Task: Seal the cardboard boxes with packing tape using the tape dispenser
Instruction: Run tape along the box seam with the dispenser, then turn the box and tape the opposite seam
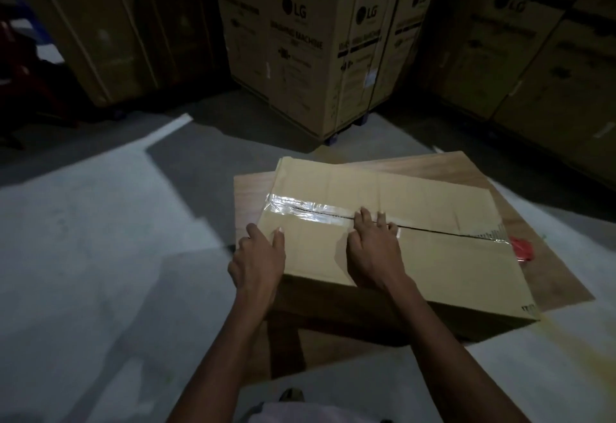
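Observation:
A closed cardboard box (430, 256) lies on flat cardboard sheets on the floor. Clear packing tape (300, 211) covers the left part of its centre seam; the seam's right part shows as a dark gap. My right hand (375, 249) lies flat on the lid, fingers straight, pressing where the tape ends. My left hand (258, 256) rests with straight fingers on the box's near left corner. A red tape dispenser (520, 248) lies just off the box's right edge, partly hidden behind it.
Flat cardboard sheets (546, 256) lie under and around the box. Tall LG appliance cartons (313, 39) stand behind, with more cartons (533, 56) at the right and left. Grey concrete floor (100, 239) spreads to the left.

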`<state>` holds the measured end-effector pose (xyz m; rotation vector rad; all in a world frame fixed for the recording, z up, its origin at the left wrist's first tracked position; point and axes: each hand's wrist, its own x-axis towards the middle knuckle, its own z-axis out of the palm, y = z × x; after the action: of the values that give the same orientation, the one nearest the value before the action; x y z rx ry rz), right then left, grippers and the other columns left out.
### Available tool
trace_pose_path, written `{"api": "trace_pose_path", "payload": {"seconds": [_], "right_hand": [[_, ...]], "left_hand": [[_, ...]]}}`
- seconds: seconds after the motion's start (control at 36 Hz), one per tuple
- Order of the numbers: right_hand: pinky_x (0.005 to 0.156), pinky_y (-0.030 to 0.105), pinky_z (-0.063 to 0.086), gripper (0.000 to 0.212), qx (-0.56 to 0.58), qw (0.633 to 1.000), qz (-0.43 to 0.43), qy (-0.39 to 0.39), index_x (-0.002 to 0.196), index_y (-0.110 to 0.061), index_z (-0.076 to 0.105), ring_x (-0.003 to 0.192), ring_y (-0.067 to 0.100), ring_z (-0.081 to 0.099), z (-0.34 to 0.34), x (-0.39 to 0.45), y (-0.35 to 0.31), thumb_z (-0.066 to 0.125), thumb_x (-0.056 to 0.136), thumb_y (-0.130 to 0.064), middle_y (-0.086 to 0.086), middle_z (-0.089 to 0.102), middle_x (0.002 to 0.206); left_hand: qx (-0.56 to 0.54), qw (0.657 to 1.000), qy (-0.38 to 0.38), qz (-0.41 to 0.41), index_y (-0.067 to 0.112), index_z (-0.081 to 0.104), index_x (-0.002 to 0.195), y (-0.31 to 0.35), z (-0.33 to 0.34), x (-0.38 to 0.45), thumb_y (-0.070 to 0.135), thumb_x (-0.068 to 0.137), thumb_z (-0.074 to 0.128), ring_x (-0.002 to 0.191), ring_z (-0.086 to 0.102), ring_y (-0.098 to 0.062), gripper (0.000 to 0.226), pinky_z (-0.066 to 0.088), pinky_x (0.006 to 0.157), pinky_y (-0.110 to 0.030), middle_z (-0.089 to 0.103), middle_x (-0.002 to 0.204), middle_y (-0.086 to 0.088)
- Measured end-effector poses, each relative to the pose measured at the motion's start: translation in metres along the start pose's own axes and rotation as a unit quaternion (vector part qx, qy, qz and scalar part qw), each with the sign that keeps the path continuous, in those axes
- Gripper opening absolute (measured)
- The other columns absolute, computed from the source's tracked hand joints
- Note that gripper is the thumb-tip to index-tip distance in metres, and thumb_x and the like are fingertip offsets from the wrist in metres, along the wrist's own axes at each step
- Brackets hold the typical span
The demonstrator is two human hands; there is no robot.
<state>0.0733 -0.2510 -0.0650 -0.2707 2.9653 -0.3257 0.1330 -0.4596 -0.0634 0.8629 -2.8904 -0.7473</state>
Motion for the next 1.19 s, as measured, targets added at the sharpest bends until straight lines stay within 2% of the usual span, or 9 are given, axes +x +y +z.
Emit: {"api": "trace_pose_path", "payload": {"seconds": [0.14, 0.22, 0.31, 0.42, 0.5, 0.64, 0.83, 0.97, 1.19], "right_hand": [[0.127, 0.055, 0.011, 0.075, 0.072, 0.997, -0.014, -0.004, 0.161, -0.011, 0.037, 0.159, 0.039, 0.014, -0.013, -0.011, 0.003, 0.034, 0.096, -0.048, 0.009, 0.024, 0.172], [0.123, 0.049, 0.025, 0.051, 0.212, 0.977, -0.016, 0.027, 0.144, -0.013, 0.062, 0.153, 0.041, 0.031, -0.019, -0.021, 0.011, 0.056, 0.099, -0.037, 0.011, 0.049, 0.158], [0.107, 0.044, 0.052, 0.031, 0.360, 0.927, 0.021, 0.105, 0.125, -0.019, 0.077, 0.121, 0.024, 0.067, -0.021, -0.038, 0.019, 0.064, 0.097, -0.022, 0.005, 0.076, 0.123], [0.076, 0.047, 0.067, 0.029, 0.466, 0.870, 0.067, 0.150, 0.117, -0.016, 0.081, 0.081, 0.015, 0.079, -0.019, -0.071, 0.034, 0.059, 0.097, -0.020, -0.002, 0.080, 0.083], [0.062, 0.043, 0.066, 0.029, 0.426, 0.879, 0.038, 0.210, 0.116, -0.014, 0.080, 0.071, 0.011, 0.077, -0.019, -0.099, 0.056, 0.058, 0.098, -0.021, -0.015, 0.078, 0.078], [0.091, 0.057, 0.057, 0.022, 0.191, 0.926, -0.067, 0.319, 0.108, 0.003, 0.077, 0.111, 0.042, 0.072, -0.020, -0.125, 0.123, 0.067, 0.089, 0.003, 0.020, 0.078, 0.103], [0.077, 0.044, 0.058, 0.023, 0.215, 0.898, 0.026, 0.383, 0.105, 0.000, 0.079, 0.095, 0.035, 0.075, -0.026, -0.154, 0.237, 0.061, 0.092, -0.005, 0.018, 0.079, 0.102], [0.075, 0.030, 0.052, 0.039, 0.321, 0.868, 0.166, 0.342, 0.114, -0.009, 0.080, 0.084, 0.015, 0.070, -0.023, -0.179, 0.305, 0.052, 0.094, -0.026, 0.004, 0.079, 0.101], [0.082, 0.048, 0.058, 0.040, 0.369, 0.866, 0.318, 0.114, 0.134, -0.010, 0.048, 0.088, 0.035, 0.073, 0.015, -0.154, 0.368, 0.063, 0.098, -0.021, 0.013, 0.075, 0.087]], "left_hand": [[-0.027, 0.999, 0.008, -0.018, 0.013, 0.021, 0.155, 0.003, -0.001, -0.015, 0.058, 0.103, 0.036, 0.115, 0.060, -0.039, 0.071, 0.048, 0.089, -0.045, 0.057, 0.135, -0.021], [-0.017, 0.999, 0.046, -0.015, 0.015, 0.011, 0.161, 0.010, -0.002, -0.030, 0.051, 0.104, 0.043, 0.127, 0.052, -0.039, 0.074, 0.041, 0.102, -0.049, 0.047, 0.147, -0.021], [0.063, 0.993, 0.096, 0.040, 0.015, 0.016, 0.160, 0.016, 0.000, -0.043, 0.043, 0.102, 0.053, 0.136, 0.040, -0.035, 0.074, 0.036, 0.110, -0.049, 0.037, 0.155, -0.017], [0.039, 0.987, 0.080, 0.133, 0.019, 0.023, 0.159, 0.036, 0.012, -0.066, 0.039, 0.098, 0.060, 0.147, 0.027, -0.036, 0.074, 0.030, 0.116, -0.051, 0.029, 0.160, -0.015], [-0.023, 0.979, 0.048, 0.197, 0.018, 0.032, 0.156, 0.064, 0.030, -0.093, 0.031, 0.097, 0.062, 0.149, 0.025, -0.036, 0.068, 0.029, 0.116, -0.051, 0.032, 0.159, -0.014], [-0.065, 0.951, 0.020, 0.302, 0.014, 0.055, 0.141, 0.124, 0.060, -0.138, 0.023, 0.095, 0.066, 0.140, 0.041, -0.032, 0.049, 0.037, 0.111, -0.049, 0.051, 0.145, -0.012], [-0.068, 0.914, -0.060, 0.395, 0.016, 0.065, 0.129, 0.206, 0.105, -0.184, 0.031, 0.096, 0.063, 0.131, 0.049, -0.027, 0.036, 0.039, 0.103, -0.043, 0.059, 0.137, -0.007], [0.067, 0.853, -0.141, 0.498, 0.023, 0.046, 0.149, 0.233, 0.130, -0.193, 0.064, 0.091, 0.057, 0.151, 0.022, -0.024, 0.072, 0.023, 0.114, -0.045, 0.033, 0.162, -0.004], [0.065, 0.861, -0.141, 0.484, 0.031, 0.042, 0.151, 0.260, 0.150, -0.176, 0.071, 0.081, 0.063, 0.153, 0.018, -0.024, 0.084, 0.015, 0.121, -0.046, 0.027, 0.165, -0.004]]}}
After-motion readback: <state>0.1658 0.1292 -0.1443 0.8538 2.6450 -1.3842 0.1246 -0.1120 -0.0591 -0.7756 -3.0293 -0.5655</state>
